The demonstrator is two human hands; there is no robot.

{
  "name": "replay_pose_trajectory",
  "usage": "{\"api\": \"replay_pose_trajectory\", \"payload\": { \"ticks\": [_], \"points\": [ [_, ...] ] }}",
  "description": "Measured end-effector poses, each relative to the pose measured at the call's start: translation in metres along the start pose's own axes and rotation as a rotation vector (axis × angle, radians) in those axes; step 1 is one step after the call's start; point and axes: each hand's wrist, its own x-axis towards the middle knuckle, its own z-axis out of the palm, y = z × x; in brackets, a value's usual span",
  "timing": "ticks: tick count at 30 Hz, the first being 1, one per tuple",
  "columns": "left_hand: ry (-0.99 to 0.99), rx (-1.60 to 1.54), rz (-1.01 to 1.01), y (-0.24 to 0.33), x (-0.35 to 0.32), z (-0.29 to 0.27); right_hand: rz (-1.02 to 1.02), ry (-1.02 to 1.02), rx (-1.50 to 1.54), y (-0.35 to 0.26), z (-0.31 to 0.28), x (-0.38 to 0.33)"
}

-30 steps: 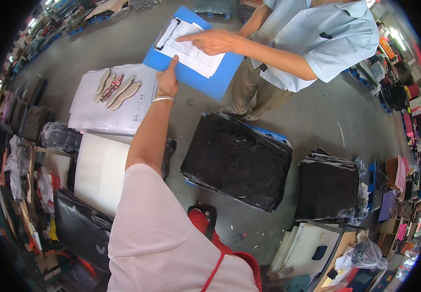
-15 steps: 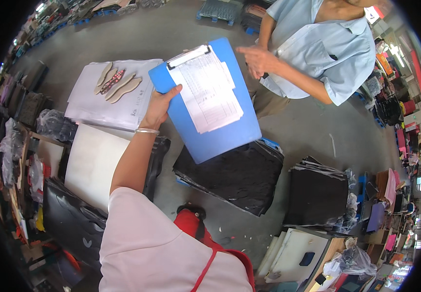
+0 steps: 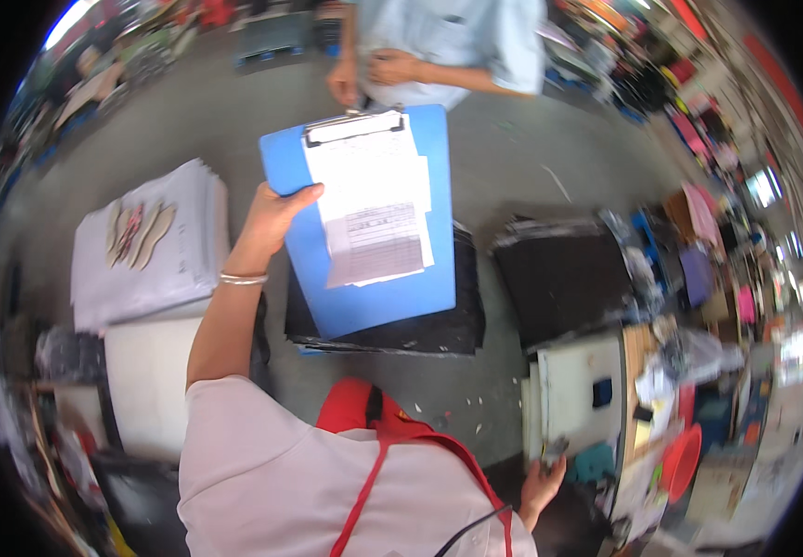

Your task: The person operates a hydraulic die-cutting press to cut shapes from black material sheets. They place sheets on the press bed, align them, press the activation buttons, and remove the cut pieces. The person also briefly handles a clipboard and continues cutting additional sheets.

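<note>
A blue clipboard (image 3: 364, 308) with white papers (image 3: 375, 238) under its metal clip is held up in front of me. My left hand (image 3: 281, 212) grips its left edge, thumb on the front and the other fingers hidden behind. Down at the lower right, my right hand (image 3: 541, 485) hangs beside my body near a pale board stack. Its fingers curl round a small greyish thing too blurred to name. Beyond the clipboard stands a person in a light blue shirt (image 3: 429, 42), hands (image 3: 392, 67) close to their waist.
Curved pale pieces (image 3: 153, 237) and a red-patterned one lie on a stack of white sheets (image 3: 95, 288) at left. Black sheet stacks (image 3: 564, 278) stand on the floor ahead and right. A cluttered table (image 3: 638, 399) and a red basin (image 3: 682, 462) are at lower right.
My view has swung to the right. The clipboard is more upright, still in my left hand. My right hand has come into view, and the other person's raised hand is lowered.
</note>
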Motion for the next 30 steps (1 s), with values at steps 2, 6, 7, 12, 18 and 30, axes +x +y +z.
{"api": "replay_pose_trajectory", "payload": {
  "ticks": [2,6,7,12,18,30],
  "points": [
    [-0.13,-0.091,-0.033,0.0,-0.001,0.031,-0.27,0.121,-0.445,-0.029,-0.014,-0.005],
    [-0.312,0.018,-0.009,0.01,-0.011,0.084,-0.546,0.938,-0.446,-0.135,-0.087,0.012],
    [-0.389,0.049,0.021,0.014,-0.012,0.092,-0.826,0.92,-0.433,-0.167,-0.09,0.003],
    [-0.567,0.061,0.03,0.022,-0.033,0.132,-1.303,0.997,-0.531,-0.306,-0.095,-0.001],
    [-0.639,0.065,-0.008,0.027,-0.047,0.143,-1.574,0.679,-0.384,-0.285,-0.045,-0.034],
    [-0.738,0.099,-0.111,0.017,-0.073,0.159,0.101,-0.771,1.087,-0.167,0.105,-0.018]
  ]
}}
